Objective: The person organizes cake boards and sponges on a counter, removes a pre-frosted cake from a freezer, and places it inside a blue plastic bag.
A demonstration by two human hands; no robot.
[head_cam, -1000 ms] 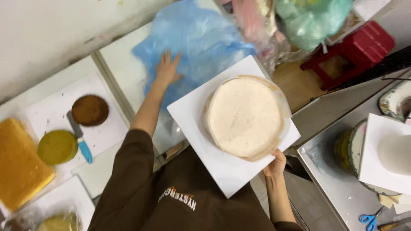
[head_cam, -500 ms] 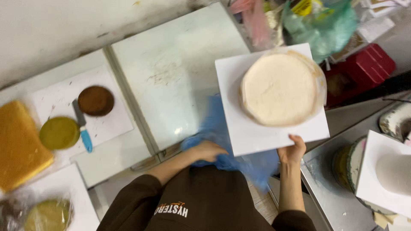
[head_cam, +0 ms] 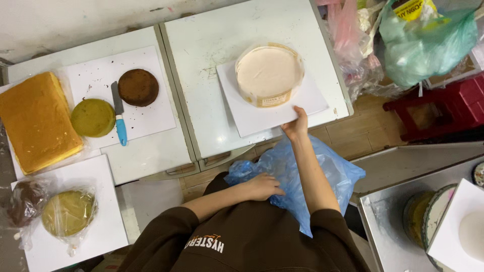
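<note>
The right hand (head_cam: 297,124) pinches the near edge of the white board (head_cam: 252,108) lying on the surface (head_cam: 201,40) — its round cake (head_cam: 268,74) looks soft, fragile, best carried by that stiff board — while the left hand (head_cam: 262,186) grips the limp blue bag (head_cam: 322,171).

The right arm reaches forward, nearly straight, bare from the rolled brown sleeve to the wrist. The right hand (head_cam: 297,124) is at the far end of its reach, fingers curled and closed in a pinch, thumb on top, knuckles facing up. The left arm is bent at the elbow and crosses in front of the body toward the right. The left hand (head_cam: 262,186) lies palm down close to the waist, fingers loosely bent and gathered in a light grasp.
</note>
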